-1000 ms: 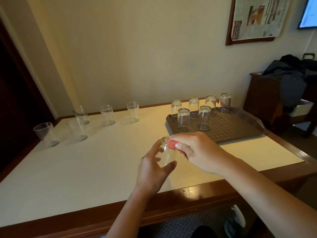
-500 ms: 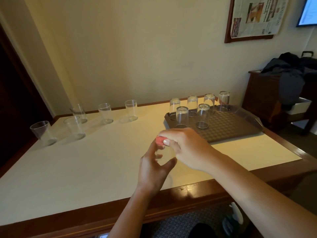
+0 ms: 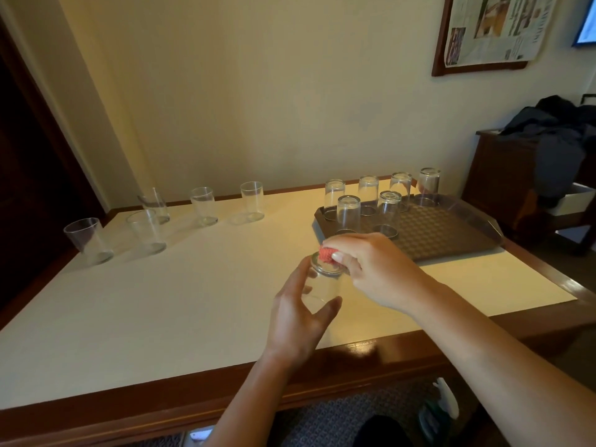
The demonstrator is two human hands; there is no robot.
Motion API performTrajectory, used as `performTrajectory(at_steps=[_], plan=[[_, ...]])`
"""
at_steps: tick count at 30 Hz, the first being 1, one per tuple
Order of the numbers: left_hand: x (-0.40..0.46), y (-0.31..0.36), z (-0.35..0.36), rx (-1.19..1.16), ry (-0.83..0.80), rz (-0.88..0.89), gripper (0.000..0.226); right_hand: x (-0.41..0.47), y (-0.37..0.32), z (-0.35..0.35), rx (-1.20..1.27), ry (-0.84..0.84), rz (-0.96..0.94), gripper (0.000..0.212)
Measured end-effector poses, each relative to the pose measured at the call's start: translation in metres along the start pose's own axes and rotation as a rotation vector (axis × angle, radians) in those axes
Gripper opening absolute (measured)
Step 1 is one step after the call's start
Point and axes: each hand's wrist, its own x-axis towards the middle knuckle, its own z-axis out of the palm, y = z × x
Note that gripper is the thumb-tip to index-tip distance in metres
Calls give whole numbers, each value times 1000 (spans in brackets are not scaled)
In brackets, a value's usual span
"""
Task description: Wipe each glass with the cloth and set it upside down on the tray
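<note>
- Head view: a person's left hand [image 3: 298, 312] curls round a clear, straight-sided drinking glass [image 3: 323, 283], held above the cream-topped wooden worktop [image 3: 193, 295] with its thick base turned up.
- The right hand [image 3: 371, 269] pinches a small red knitted cloth [image 3: 328, 254] against that upturned base.
- Six clear tumblers stand upside down at the far left of the brown plastic tray [image 3: 451, 233]; five more wait upright on the worktop's far left, well apart from it.
- Risk, as judged: the glass is smooth and gripped by fingertips alone, so a firm rub could twist it loose and drop it on the worktop. Set down carelessly, it could knock the nearest tumbler [image 3: 348, 214].
- A framed newspaper sheet [image 3: 493, 27] hangs on the wall; its print is too small to read, and no brand or label shows anywhere.
</note>
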Motion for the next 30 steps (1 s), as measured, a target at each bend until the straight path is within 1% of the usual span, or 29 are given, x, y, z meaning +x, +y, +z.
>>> performTrajectory(at_steps=[2,4,6,9,11,14,18,20,23,28,30], plan=[[3,2,3,-18,13,12,70,1,-9,4,5,30,-40,28],[7,-3,-1,-7,32,19,70,-6,-15,4,37,13,-93,31],[7,-6,-6,22,30,23,71,-12,-10,0,28,9,-66,33],[6,0,0,40,-1,13,70,-4,2,-1,-46,76,-13,31],[9,3,4,36,-6,45,70,-2,-6,4,-26,108,-44,33],[14,1,-2,47,5,66,68,-15,-13,5,52,90,-94,36],[9,4,4,43,-43,52,70,-15,1,0,2,156,25,32],[9,7,10,19,-42,55,70,-9,-6,3,-21,171,-7,32],[13,3,5,18,-11,57,67,-16,-15,3,24,137,-77,34],[9,7,8,7,-43,32,68,-15,1,4,-62,199,28,31],[12,10,13,5,-35,54,68,-11,-10,5,-59,192,-6,31]])
